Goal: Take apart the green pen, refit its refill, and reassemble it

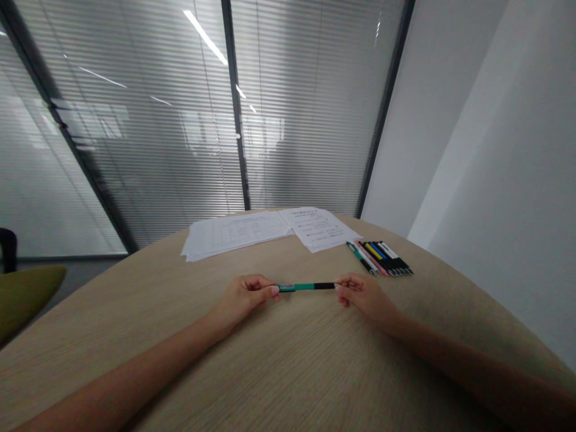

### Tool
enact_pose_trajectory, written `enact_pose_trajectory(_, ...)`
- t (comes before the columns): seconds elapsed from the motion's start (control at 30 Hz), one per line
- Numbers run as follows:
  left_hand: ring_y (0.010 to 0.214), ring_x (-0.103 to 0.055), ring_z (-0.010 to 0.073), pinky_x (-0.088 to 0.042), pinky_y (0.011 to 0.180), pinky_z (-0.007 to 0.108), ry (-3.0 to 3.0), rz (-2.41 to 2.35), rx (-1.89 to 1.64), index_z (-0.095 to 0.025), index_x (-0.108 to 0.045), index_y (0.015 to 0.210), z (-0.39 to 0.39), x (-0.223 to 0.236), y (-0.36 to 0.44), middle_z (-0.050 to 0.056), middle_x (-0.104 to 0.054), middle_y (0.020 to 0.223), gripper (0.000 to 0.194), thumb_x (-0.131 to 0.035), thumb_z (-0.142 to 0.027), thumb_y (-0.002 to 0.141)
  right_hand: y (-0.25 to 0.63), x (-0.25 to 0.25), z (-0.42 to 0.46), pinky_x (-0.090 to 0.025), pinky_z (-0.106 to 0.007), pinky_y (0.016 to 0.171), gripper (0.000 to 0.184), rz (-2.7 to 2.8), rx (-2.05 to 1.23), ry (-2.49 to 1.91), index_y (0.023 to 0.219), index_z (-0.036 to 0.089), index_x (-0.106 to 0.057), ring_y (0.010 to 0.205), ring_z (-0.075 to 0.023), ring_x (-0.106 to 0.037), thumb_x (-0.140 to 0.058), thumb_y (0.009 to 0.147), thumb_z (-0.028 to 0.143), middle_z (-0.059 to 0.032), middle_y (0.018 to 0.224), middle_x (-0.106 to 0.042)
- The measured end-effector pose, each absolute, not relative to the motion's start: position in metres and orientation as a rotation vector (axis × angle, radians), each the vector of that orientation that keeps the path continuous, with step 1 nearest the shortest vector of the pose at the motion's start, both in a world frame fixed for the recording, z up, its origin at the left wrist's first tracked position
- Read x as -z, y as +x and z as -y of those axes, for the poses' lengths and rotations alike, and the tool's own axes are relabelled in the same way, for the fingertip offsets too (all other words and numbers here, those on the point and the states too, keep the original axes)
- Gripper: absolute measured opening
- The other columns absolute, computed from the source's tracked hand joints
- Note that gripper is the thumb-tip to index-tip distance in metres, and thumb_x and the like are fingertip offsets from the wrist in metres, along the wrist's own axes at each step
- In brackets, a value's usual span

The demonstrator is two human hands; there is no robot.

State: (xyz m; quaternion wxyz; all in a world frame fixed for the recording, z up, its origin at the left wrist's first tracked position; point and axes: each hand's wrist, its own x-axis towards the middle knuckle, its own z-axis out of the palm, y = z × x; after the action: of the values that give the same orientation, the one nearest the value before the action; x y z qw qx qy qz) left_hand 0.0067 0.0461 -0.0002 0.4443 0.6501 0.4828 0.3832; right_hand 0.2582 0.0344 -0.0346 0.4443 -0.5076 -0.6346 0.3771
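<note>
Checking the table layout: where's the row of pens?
In the head view, the row of pens lies on the wood-grain table, just right of the printed sheets and beyond the right hand.

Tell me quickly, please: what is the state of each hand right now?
Left hand: closed, pinching the green-and-black pen at its green end.
Right hand: closed, pinching the same pen at its black end.
</note>
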Motion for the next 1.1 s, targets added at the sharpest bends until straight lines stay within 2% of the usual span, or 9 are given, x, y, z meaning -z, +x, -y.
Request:
enact_pose_trajectory(0.2, 0.046, -0.038, 0.0095, -0.026, 0.045, 0.02, 1.577, -1.182, -0.902, -0.016, -0.065, 0.059, -0.049, 0.003, 0.005, -0.001, -0.058, 0.053, 0.021, -0.065, -0.038, 0.059, 0.26, 0.034, -0.034, -0.044, -0.029, 0.06, 0.017, 1.557, -0.942, -1.257, 0.074, 0.02, -0.056, 0.062, -0.0141, -0.057, -0.061, 0.062, 0.031, 0.0017, 0.063, -0.06)
enact_pose_trajectory(0.4, 0.046, -0.038, 0.0094, -0.026, 0.044, 0.019, 1.531, -1.169, -0.925, -0.017, -0.065, 0.057, -0.048, 0.0, 0.008, -0.001, -0.058, 0.052, 0.02, -0.067, -0.036, 0.056, 0.259, 0.032, -0.034, -0.044, -0.03, 0.065, 0.017, 1.56, -0.94, -1.238, 0.073, 0.02, -0.053, 0.067, -0.0145, -0.057, -0.062, 0.06, 0.027, 0.001, 0.069, -0.06)
enact_pose_trajectory(0.53, 0.047, -0.039, 0.0092, -0.027, 0.045, 0.019, 1.505, -1.165, -0.928, -0.017, -0.065, 0.057, -0.048, 0.0, 0.008, -0.001, -0.058, 0.052, 0.021, -0.068, -0.037, 0.054, 0.257, 0.03, -0.034, -0.044, -0.029, 0.065, 0.033, 1.526, -1.002, -1.199, 0.086, 0.019, -0.053, 0.071, -0.0144, -0.057, -0.065, 0.057, 0.028, 0.0001, 0.074, -0.06)
enact_pose_trajectory(0.6, 0.046, -0.038, 0.0088, -0.027, 0.045, 0.019, 1.503, -1.176, -0.935, -0.016, -0.065, 0.057, -0.049, 0.0, 0.008, -0.001, -0.057, 0.052, 0.021, -0.068, -0.037, 0.055, 0.257, 0.03, -0.034, -0.043, -0.027, 0.059, 0.035, 1.529, -1.01, -1.214, 0.092, 0.018, -0.053, 0.067, -0.0132, -0.056, -0.062, 0.061, 0.033, -0.0003, 0.074, -0.059)
enact_pose_trajectory(0.67, 0.047, -0.038, 0.0085, -0.027, 0.045, 0.019, 1.509, -1.178, -0.94, -0.016, -0.065, 0.059, -0.05, 0.001, 0.007, -0.001, -0.058, 0.053, 0.022, -0.068, -0.037, 0.056, 0.257, 0.032, -0.035, -0.041, -0.025, 0.052, 0.028, 1.554, -0.985, -1.246, 0.086, 0.017, -0.055, 0.058, -0.0115, -0.052, -0.051, 0.071, 0.04, -0.0005, 0.069, -0.057)
enact_pose_trajectory(0.77, 0.047, -0.038, 0.0083, -0.027, 0.045, 0.019, 1.517, -1.173, -0.934, -0.015, -0.066, 0.06, -0.051, 0.003, 0.006, -0.001, -0.057, 0.053, 0.023, -0.068, -0.038, 0.056, 0.259, 0.037, -0.037, -0.038, -0.025, 0.049, 0.038, 1.556, -0.947, -1.284, 0.07, 0.015, -0.057, 0.05, -0.0104, -0.047, -0.037, 0.079, 0.047, -0.001, 0.061, -0.054)
enact_pose_trajectory(0.93, 0.045, -0.037, 0.0082, -0.025, 0.044, 0.019, 1.554, -1.189, -0.912, -0.015, -0.065, 0.06, -0.05, 0.002, 0.006, -0.003, -0.052, 0.047, 0.026, -0.067, -0.04, 0.056, 0.262, 0.042, -0.04, -0.038, -0.024, 0.05, 0.036, 1.599, -0.932, -1.309, 0.063, 0.016, -0.054, 0.05, -0.0107, -0.047, -0.04, 0.078, 0.045, -0.0001, 0.057, -0.051)
enact_pose_trajectory(1.1, 0.047, -0.039, 0.0086, -0.03, 0.045, 0.02, 1.554, -1.184, -0.896, -0.015, -0.063, 0.06, -0.05, 0.0, 0.008, -0.002, -0.057, 0.053, 0.028, -0.066, -0.042, 0.054, 0.26, 0.039, -0.039, -0.037, -0.024, 0.05, 0.032, 1.604, -0.924, -1.326, 0.062, 0.017, -0.052, 0.05, -0.0108, -0.046, -0.042, 0.075, 0.044, 0.0, 0.056, -0.051)
